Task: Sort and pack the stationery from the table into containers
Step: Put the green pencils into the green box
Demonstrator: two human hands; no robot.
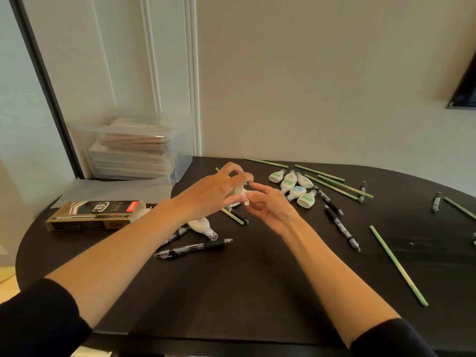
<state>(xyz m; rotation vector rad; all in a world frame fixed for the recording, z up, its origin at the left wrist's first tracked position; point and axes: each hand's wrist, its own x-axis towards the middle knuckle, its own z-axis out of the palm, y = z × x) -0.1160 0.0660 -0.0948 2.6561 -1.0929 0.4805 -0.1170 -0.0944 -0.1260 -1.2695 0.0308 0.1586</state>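
Observation:
My left hand (213,190) grips a small white and green box-like item (238,194) above the middle of the dark table (257,292). My right hand (268,204) pinches that item's white edge from the right. A group of white correction tapes (293,186) lies just right of my hands, and another correction tape (202,226) lies under my left wrist. Black pens (193,249) (341,228) and green pencils (398,265) (334,185) are scattered over the table.
A gold and black pen box (95,215) lies on its side at the left. Behind it stands a clear plastic container (139,148) stacked with flat packets, its lid (110,190) lying in front. The wall is close behind the table.

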